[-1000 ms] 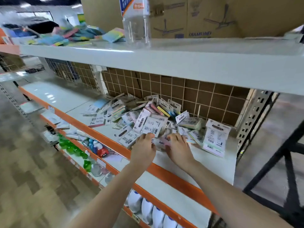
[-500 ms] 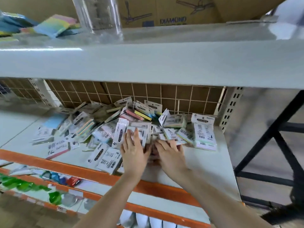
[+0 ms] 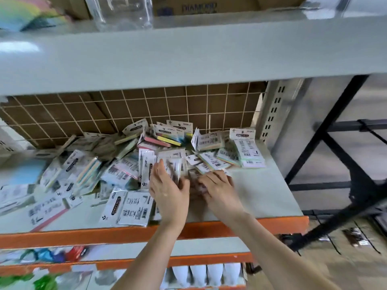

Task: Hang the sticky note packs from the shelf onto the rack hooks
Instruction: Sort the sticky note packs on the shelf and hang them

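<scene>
On the shelf point(image 3: 261, 197) — sticky note packs point(image 3: 169, 164) under both hands.

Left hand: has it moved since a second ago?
Yes. The left hand has gone deeper into the shelf, away from the orange front edge, toward the wire mesh back.

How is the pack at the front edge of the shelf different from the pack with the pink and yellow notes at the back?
The front pack lies flat on the shelf, showing white printed paper; the pink and yellow pack leans on the pile, showing its colored edges. The front pack lies apart from the heap; the pink and yellow pack is crowded among others. Neither is touched by a hand, and both have white header cards.
</scene>
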